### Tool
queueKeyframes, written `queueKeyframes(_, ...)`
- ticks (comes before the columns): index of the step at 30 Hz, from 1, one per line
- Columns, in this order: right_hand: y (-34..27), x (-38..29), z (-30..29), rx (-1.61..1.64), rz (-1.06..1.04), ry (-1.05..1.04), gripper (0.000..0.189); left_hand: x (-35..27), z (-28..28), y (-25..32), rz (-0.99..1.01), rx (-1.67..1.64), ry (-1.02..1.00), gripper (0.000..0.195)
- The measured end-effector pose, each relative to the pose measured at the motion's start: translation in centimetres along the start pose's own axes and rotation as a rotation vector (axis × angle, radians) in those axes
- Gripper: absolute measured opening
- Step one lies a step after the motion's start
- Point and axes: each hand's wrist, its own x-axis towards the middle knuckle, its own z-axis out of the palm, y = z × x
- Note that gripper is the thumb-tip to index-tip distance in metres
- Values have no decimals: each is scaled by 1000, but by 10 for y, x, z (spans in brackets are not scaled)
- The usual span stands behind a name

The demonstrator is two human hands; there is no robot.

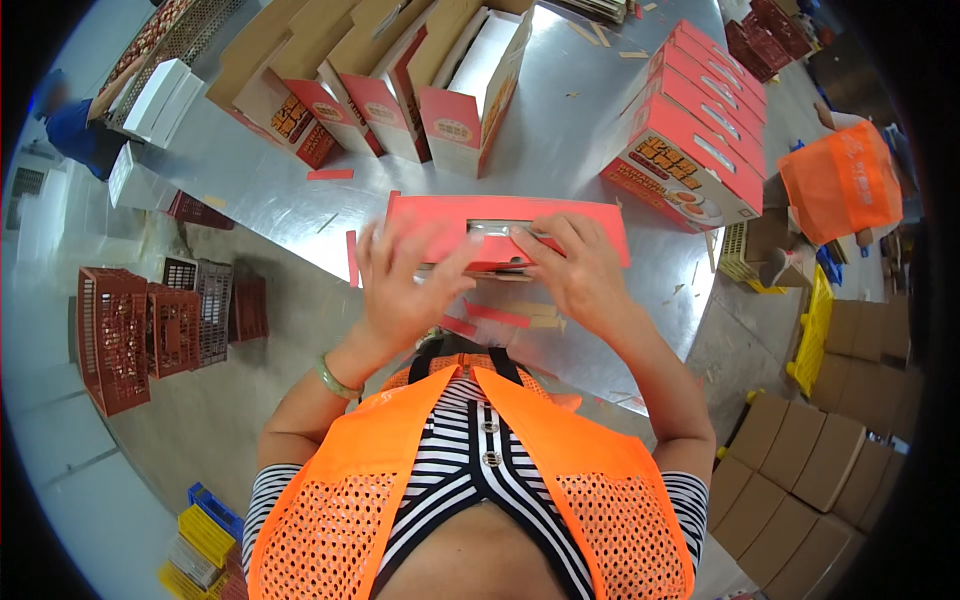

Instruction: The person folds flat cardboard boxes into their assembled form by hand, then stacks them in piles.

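A red cardboard carton (450, 206) stands on the metal table in front of me, its top panel facing up. A clear plastic handle (491, 228) shows in the slot of that panel. My right hand (581, 259) is on the carton's right half, fingers bent over the top and thumb at the handle. Motion blurs my left hand (412, 274), which is over the left half with its fingers spread. Whether it touches the cardboard is hard to tell. Beneath both hands, a gap shows along the carton's near edge.
Several open cartons (450, 135) stand at the far left of the metal table (570, 135). Closed red cartons (690, 135) are lined up at right. Red cardboard strips (495, 313) lie near me. Crates (112, 337) stand on the floor at left. A person in an orange vest (840, 184) is at right.
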Motion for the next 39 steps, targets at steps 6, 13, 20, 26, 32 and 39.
queueKeyframes(6, -3, 0, 1, -31, -39, -1, 59, -8, 18, -29, -55, -166, -216, 54)
queueKeyframes(13, 0, -1, -5, 22, 13, -63, 59, -12, 23, -35, 26, -125, -270, 69)
queueKeyframes(20, -13, -22, 13, -178, 15, -20, 71, -25, 17, -15, 6, 30, -370, 80)
queueKeyframes(26, -13, -42, 68, -150, 30, 390, 59, -20, 36, -18, 26, -35, -295, 79)
queueKeyframes(32, -29, -28, 79, -273, -11, 511, 37, -5, 40, -5, -21, 17, -295, 101)
queueKeyframes(39, -25, -26, 71, -237, -68, 465, 37, -3, 47, -5, -78, 41, -274, 114)
